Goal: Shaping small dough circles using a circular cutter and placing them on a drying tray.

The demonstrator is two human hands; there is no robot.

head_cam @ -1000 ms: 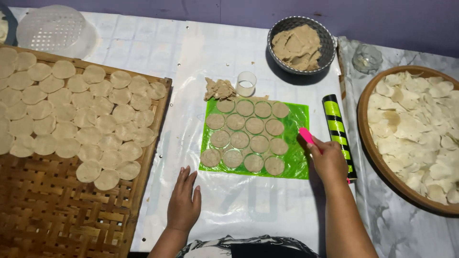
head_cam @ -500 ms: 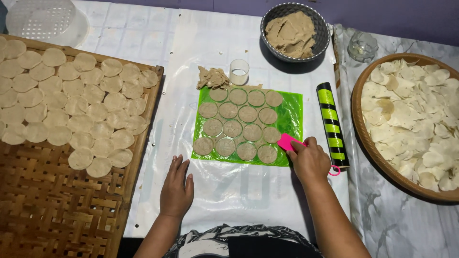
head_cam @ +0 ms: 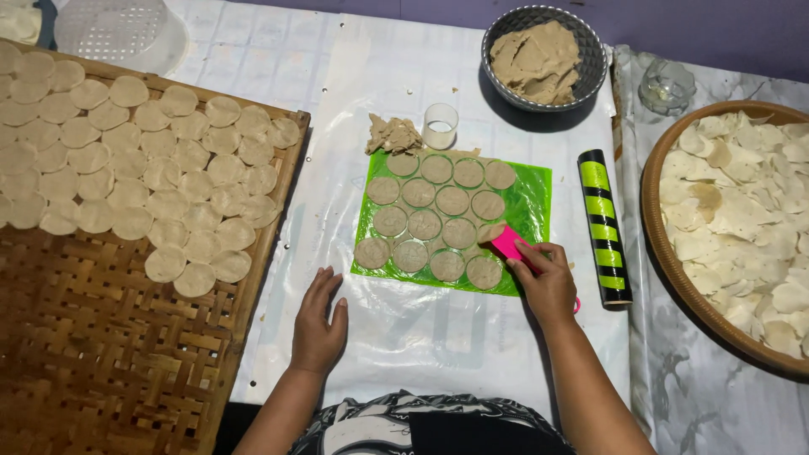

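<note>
A green plastic sheet (head_cam: 533,207) lies on the white table cover and carries several thin round dough discs (head_cam: 424,224). My right hand (head_cam: 548,282) holds a pink scraper (head_cam: 508,243), its tip under a disc at the sheet's right edge. My left hand (head_cam: 318,324) rests flat on the white cover, left of and below the sheet, with the fingers apart and nothing in it. A small clear round cutter (head_cam: 440,125) and a lump of dough scraps (head_cam: 393,135) sit just above the sheet.
A woven bamboo tray (head_cam: 109,345) at left holds several rows of dough discs. A grey bowl of dough (head_cam: 542,56) stands at the top. A green-and-black rolling pin (head_cam: 604,226) lies right of the sheet. A round basket (head_cam: 656,227) of dried chips fills the right edge.
My right hand has moved the pink scraper left onto the sheet, up against a disc at its right edge. My left hand stays flat on the cover.
</note>
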